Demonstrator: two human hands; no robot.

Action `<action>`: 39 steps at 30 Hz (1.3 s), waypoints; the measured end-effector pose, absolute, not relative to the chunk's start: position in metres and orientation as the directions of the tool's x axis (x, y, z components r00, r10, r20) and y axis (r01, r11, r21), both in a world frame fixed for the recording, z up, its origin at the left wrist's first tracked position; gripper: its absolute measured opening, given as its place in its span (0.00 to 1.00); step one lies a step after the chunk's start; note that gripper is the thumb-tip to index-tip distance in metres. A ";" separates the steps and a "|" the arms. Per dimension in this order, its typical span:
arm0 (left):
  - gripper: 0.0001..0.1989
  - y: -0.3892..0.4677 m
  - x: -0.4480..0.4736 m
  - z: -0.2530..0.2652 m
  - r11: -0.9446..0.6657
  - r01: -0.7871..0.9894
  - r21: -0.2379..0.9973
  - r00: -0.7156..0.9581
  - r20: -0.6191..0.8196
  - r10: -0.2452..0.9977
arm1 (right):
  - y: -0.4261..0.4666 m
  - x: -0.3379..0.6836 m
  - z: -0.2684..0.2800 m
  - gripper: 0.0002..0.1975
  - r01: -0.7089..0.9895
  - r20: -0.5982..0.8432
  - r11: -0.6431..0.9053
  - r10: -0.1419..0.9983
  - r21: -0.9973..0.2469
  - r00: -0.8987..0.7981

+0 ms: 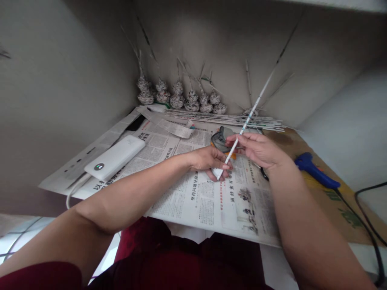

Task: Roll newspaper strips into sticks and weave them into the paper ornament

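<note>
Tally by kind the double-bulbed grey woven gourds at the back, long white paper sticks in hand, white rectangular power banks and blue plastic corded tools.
Double-bulbed grey woven gourds: 6
Long white paper stick, held: 1
White rectangular power bank: 1
Blue plastic corded tool: 1
Total: 9

A long, thin stick is held aslant by the left hand and right hand above newspaper, while six woven gourd shapes are lined up behind a bundle of thin sticks.
</note>
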State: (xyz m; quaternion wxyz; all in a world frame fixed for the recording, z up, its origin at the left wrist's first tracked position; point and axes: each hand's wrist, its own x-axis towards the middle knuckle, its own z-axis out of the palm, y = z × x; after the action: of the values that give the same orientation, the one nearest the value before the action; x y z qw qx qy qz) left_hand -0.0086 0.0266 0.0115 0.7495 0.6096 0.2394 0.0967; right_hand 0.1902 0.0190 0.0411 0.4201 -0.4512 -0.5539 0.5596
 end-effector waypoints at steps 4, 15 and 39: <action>0.17 0.027 -0.008 0.011 0.241 0.159 0.957 0.870 -0.251 0.424 | 0.024 0.191 0.036 0.13 0.023 -0.031 -0.030 0.998 -0.999 -0.061; 0.16 0.026 -0.008 0.012 0.254 0.157 0.954 0.851 -0.262 0.456 | 0.022 0.186 0.039 0.15 0.068 -0.002 -0.002 1.000 -0.998 0.008; 0.16 0.040 -0.025 0.014 0.000 0.214 0.977 0.708 -0.155 0.689 | 0.028 0.178 0.032 0.16 -0.047 -0.010 -0.004 0.991 -0.999 0.130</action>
State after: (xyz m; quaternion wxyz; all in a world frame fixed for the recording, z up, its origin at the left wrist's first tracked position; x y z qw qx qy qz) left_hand -0.0249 0.0404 0.0143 0.6245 0.6811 0.3316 0.1900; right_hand 0.1781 0.0278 0.0320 0.5414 -0.5215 -0.4526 0.4797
